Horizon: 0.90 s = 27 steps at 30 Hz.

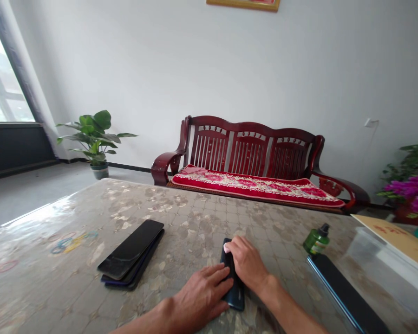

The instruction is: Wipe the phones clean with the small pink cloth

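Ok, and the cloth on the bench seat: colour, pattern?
Red cloth with a pale, pink-red floral band; head view.

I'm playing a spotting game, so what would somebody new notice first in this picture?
Probably the bright red flowery cover on the dark red wooden bench against the wall. Next might be the purple flowers at the right edge. Then, close up on the shiny patterned table, the left hand rests on a dark phone, and the right hand holds a small white thing at its far end.
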{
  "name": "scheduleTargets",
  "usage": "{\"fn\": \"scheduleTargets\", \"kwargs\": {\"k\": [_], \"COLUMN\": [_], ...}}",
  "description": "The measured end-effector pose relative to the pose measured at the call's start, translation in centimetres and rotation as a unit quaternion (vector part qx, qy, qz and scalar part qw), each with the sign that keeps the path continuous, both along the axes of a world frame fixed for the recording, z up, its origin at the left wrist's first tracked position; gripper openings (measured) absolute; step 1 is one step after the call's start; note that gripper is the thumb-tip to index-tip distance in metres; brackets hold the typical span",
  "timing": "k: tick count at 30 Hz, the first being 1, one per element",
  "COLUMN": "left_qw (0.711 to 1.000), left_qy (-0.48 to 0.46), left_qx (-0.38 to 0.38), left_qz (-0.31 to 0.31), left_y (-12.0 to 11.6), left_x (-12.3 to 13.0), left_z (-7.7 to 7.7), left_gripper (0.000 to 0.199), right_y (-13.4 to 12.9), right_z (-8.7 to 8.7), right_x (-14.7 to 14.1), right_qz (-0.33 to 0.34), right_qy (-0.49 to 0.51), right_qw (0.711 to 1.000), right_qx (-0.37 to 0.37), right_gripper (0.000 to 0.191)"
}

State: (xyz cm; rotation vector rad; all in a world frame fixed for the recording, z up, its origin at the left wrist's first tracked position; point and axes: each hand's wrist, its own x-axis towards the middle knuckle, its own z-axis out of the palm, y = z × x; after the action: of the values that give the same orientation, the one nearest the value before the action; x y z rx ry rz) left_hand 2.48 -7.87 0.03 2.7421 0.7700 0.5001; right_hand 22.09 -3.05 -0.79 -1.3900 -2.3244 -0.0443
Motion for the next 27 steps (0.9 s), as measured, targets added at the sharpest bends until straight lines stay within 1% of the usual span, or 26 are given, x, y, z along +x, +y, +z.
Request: {"fn": "scheduleTargets", "kwargs": {"k": [3, 6, 8, 10, 14, 16, 17, 21, 22, 24, 27], "left_qw": [1.0, 1.0, 0.999, 0.999, 0.999, 0.999, 0.999, 0.999, 0.999, 0.999, 0.999], "left_qy": [0.005, 0.02, 0.031, 0.037, 0.043, 0.042, 0.04, 0.042, 0.045, 0.048, 0.043], "left_qx": [0.004, 0.016, 0.017, 0.016, 0.011, 0.013, 0.015, 0.016, 0.015, 0.013, 0.008], "left_qz": [0.002, 0.005, 0.007, 0.008, 0.005, 0.005, 0.006, 0.006, 0.005, 0.003, 0.0], "left_y": [0.0, 0.0, 0.0, -0.1, -0.2, -0.1, -0.1, -0.1, -0.1, -0.1, 0.0], "left_x": [0.0, 0.0, -0.1, 0.0, 0.1, 0.2, 0.2, 0.1, 0.1, 0.1, 0.1], "left_z": [-0.2, -0.3, -0.3, -0.1, 0.0, 0.0, -0.1, -0.2, -0.2, -0.2, -0.1], "left_gripper": [0.038, 0.039, 0.04, 0.042, 0.04, 0.038, 0.037, 0.039, 0.04, 0.042, 0.042], "right_y": [0.7, 2.1, 2.5, 2.2, 1.0, 1.0, 1.2, 2.2, 2.2, 1.7, 0.5], "right_z": [0.1, 0.2, 0.2, 0.2, 0.2, 0.3, 0.4, 0.8, 0.8, 0.8, 0.5], "right_x": [0.0, 0.1, 0.0, -0.2, -0.4, -0.4, -0.4, -0.5, -0.6, -0.8, -0.9], "right_qz": [-0.006, -0.038, -0.051, -0.041, 0.021, 0.031, 0.024, -0.042, -0.048, -0.037, 0.016], "right_qy": [-0.028, -0.041, -0.04, -0.033, -0.022, -0.025, -0.028, -0.034, -0.033, -0.029, -0.02], "right_qw": [1.0, 0.998, 0.998, 0.999, 1.0, 0.999, 0.999, 0.998, 0.998, 0.999, 1.0], "right_qx": [0.011, 0.01, 0.008, 0.004, -0.002, -0.002, -0.003, -0.012, -0.014, -0.016, -0.016], "right_gripper": [0.028, 0.028, 0.028, 0.028, 0.028, 0.028, 0.028, 0.03, 0.03, 0.029, 0.026]}}
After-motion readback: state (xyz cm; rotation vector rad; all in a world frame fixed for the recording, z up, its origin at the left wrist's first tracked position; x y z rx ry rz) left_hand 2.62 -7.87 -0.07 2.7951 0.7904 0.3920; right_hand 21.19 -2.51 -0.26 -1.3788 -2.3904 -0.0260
